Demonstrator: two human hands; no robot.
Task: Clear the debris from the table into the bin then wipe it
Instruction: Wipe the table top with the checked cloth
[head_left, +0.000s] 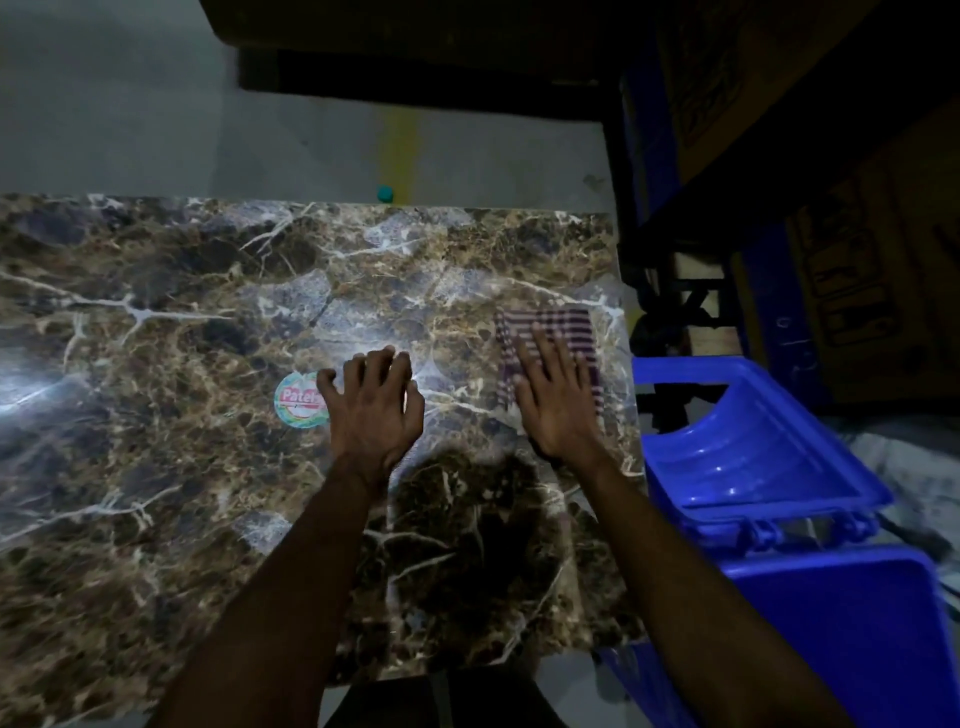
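Observation:
A brown marble-patterned table (156, 322) fills the view. My right hand (558, 402) lies flat with straight fingers on a striped purple-and-white cloth (571, 327) near the table's right edge. My left hand (376, 405) rests on the tabletop near the middle, its fingers bent with the tips touching the surface and holding nothing. A blue plastic bin (769, 457) with its lid (852, 618) swung open stands beside the table's right side.
A round printed sticker (298, 400) sits on the table just left of my left hand. A small teal object (385, 193) lies on the grey floor beyond the far edge. Dark shelving and cardboard boxes (831, 208) stand at the right.

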